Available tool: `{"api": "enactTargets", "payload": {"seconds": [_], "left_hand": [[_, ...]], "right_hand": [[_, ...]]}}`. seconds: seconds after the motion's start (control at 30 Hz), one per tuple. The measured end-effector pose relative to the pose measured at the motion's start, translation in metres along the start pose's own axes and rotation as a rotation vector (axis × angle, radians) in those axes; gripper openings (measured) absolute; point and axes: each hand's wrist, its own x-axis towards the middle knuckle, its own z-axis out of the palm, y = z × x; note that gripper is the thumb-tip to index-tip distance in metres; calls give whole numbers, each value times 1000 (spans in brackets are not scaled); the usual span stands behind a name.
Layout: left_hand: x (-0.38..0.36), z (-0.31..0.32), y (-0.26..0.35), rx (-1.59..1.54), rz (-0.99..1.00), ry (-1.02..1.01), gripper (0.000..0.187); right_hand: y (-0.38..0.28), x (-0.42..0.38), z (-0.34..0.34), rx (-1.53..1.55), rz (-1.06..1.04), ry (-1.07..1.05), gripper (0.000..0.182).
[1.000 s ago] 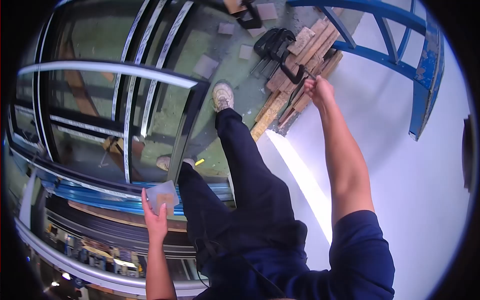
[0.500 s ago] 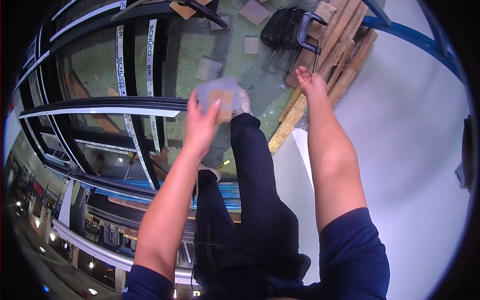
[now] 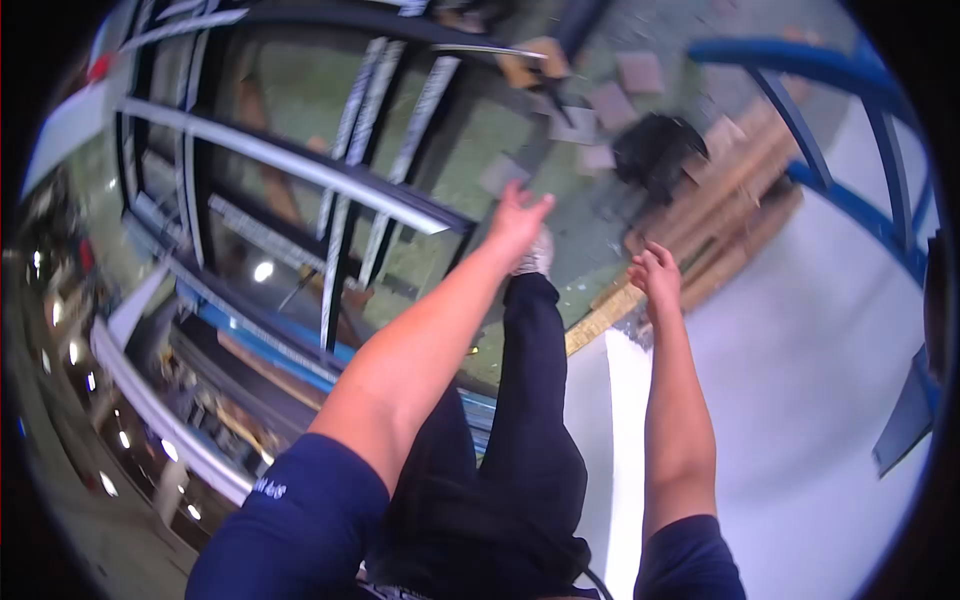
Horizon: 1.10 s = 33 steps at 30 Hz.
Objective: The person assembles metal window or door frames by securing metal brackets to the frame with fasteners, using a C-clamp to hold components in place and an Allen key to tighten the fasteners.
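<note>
Hovering near a grey square (image 3: 497, 175) are left fingers (image 3: 511, 198) (spread).

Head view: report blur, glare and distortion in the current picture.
In the head view, blur softens the square by the left hand and smears the black heap beyond making out; the head view's white strip looks washed out; the head view's border is rounded, corners black, fisheye-like.
</note>
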Motion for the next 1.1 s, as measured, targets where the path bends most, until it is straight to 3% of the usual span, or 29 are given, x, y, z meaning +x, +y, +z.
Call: {"api": "enactTargets", "payload": {"seconds": [0.17,0.23,0.3,0.4,0.43,0.5,0.53,0.6,0.7,0.83,0.9,0.97,1.03,1.1], "left_hand": [[-91,-33,-7,-141,95,56,60],[-108,-44,-43,-207,173,42,60],[-166,-71,-42,-102,107,20,60],[-248,-114,-83,439,107,105,61],[-274,-130,-107,679,97,71,65],[-328,-161,-141,943,-278,-195,75],[-356,-175,-164,971,-418,-333,75],[-378,-182,-179,754,-400,-285,74],[-386,-197,-186,714,-407,-285,76],[-400,-226,-218,696,-344,-132,75],[-416,-244,-241,609,-219,121,72],[-427,-263,-257,492,-228,177,70],[-429,-267,-283,486,-216,209,71],[-430,-266,-307,381,-214,166,72]], "right_hand": [[-64,-76,61,13,-142,-184,39],[-61,-97,77,-95,-199,-255,34],[-43,-113,78,-258,-312,-417,28],[17,-124,67,-657,-395,-593,29],[45,-124,54,-970,-460,-632,36],[60,-167,51,-1111,-185,-813,43],[57,-185,48,-1163,-189,-803,43],[53,-212,70,-1296,-203,-751,47],[47,-243,95,-1458,-217,-680,50],[53,-255,117,-1608,-154,-640,52],[59,-281,143,-1576,-225,-553,55],[66,-301,177,-1573,-287,-507,57],[79,-316,200,-1761,-487,-498,59],[85,-335,221,-1765,-499,-544,58]]}}
